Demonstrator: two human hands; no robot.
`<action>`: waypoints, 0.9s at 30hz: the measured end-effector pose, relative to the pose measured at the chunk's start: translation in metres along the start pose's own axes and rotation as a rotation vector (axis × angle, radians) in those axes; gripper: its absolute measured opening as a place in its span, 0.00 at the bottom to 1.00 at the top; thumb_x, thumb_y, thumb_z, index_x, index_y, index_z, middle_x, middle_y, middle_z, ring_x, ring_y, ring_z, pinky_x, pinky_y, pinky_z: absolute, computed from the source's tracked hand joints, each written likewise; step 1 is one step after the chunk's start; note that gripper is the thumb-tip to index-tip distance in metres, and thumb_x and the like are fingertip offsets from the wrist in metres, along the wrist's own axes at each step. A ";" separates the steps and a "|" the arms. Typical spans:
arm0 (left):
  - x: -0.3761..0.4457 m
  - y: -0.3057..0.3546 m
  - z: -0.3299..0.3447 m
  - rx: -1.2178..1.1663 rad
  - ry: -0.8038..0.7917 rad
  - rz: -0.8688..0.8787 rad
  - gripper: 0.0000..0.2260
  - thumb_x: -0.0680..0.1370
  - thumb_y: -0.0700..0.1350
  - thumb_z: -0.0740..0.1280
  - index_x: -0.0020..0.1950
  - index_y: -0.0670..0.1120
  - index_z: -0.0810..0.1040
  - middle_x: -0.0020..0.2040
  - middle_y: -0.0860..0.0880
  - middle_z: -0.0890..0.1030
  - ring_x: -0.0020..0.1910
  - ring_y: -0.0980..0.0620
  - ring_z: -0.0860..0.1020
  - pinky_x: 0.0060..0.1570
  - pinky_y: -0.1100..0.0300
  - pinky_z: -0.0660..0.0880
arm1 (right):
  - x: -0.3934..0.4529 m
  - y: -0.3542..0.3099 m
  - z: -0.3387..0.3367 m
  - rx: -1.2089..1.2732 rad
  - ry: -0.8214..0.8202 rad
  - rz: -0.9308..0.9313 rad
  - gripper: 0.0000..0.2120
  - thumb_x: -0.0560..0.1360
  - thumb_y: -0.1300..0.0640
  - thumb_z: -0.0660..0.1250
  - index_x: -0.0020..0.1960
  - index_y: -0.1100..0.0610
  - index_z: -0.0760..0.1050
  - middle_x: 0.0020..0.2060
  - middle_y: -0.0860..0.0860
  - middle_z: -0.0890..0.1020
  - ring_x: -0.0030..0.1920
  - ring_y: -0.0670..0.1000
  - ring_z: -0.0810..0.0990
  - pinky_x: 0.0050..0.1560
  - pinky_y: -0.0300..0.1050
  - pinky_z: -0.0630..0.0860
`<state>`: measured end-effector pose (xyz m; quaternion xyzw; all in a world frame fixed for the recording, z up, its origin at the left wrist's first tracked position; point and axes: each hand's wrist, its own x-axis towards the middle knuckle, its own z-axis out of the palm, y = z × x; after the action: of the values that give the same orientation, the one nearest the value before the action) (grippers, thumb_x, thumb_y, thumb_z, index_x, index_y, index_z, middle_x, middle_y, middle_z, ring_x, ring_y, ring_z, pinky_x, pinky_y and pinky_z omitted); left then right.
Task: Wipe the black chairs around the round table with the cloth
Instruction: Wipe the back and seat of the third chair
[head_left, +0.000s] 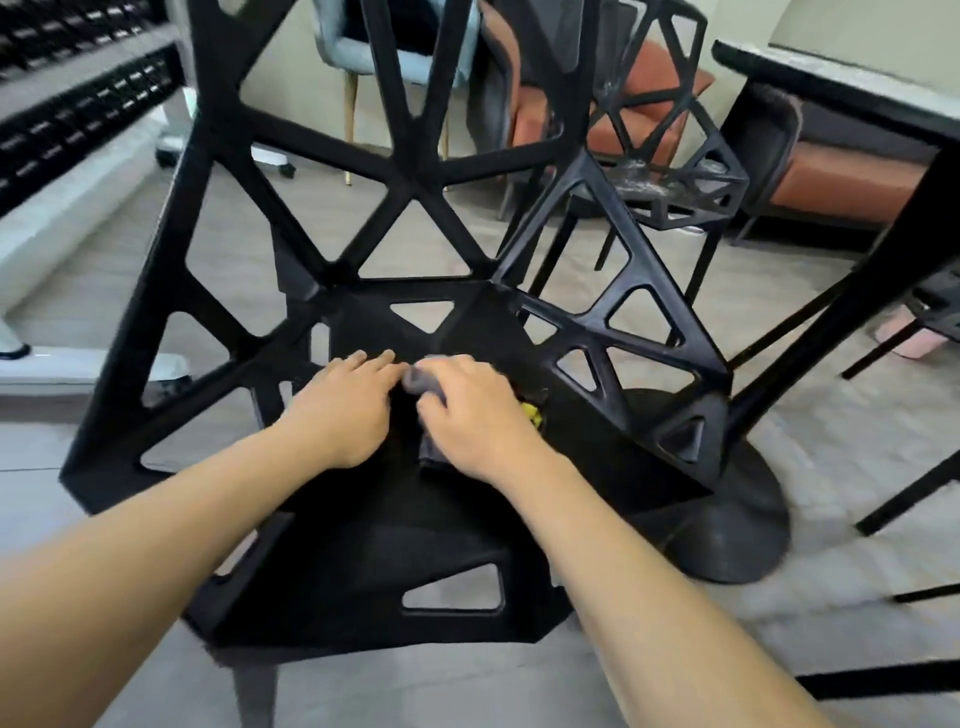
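A black chair with a lattice of triangular holes fills the middle of the view, its seat right below me. My right hand holds a dark grey cloth against the rear of the seat. My left hand lies beside it, fingers stretched flat on the seat and touching the cloth's edge. A small yellow patch shows by my right hand. A second black lattice chair stands behind, at the upper right.
The table's dark edge and slanted leg are at the right, above its round black base. Orange and pale blue chairs stand at the back. A shelf unit lines the left.
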<state>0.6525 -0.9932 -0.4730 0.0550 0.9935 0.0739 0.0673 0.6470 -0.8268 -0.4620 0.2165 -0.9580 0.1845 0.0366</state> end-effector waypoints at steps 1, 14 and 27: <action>-0.001 -0.003 0.002 -0.068 0.022 -0.002 0.27 0.81 0.39 0.56 0.81 0.46 0.58 0.81 0.46 0.59 0.78 0.43 0.59 0.76 0.50 0.57 | -0.007 -0.014 0.007 0.008 -0.014 -0.065 0.18 0.79 0.53 0.61 0.68 0.54 0.74 0.65 0.55 0.78 0.62 0.60 0.74 0.63 0.56 0.70; -0.034 -0.008 -0.010 0.423 0.202 -0.226 0.20 0.82 0.48 0.53 0.73 0.43 0.65 0.74 0.40 0.67 0.73 0.37 0.63 0.75 0.46 0.56 | -0.008 0.006 -0.007 0.050 -0.126 -0.085 0.22 0.79 0.54 0.63 0.73 0.47 0.70 0.69 0.45 0.73 0.67 0.51 0.70 0.64 0.43 0.63; -0.031 -0.018 -0.020 0.428 0.184 -0.304 0.33 0.81 0.63 0.46 0.77 0.43 0.62 0.76 0.29 0.58 0.78 0.33 0.49 0.76 0.38 0.36 | 0.148 -0.038 0.039 -0.238 0.101 -0.206 0.06 0.79 0.52 0.62 0.53 0.51 0.77 0.51 0.50 0.77 0.55 0.57 0.76 0.48 0.52 0.69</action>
<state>0.6781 -1.0169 -0.4520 -0.0886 0.9853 -0.1438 -0.0261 0.5305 -0.9324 -0.4627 0.2981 -0.9428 0.0755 0.1289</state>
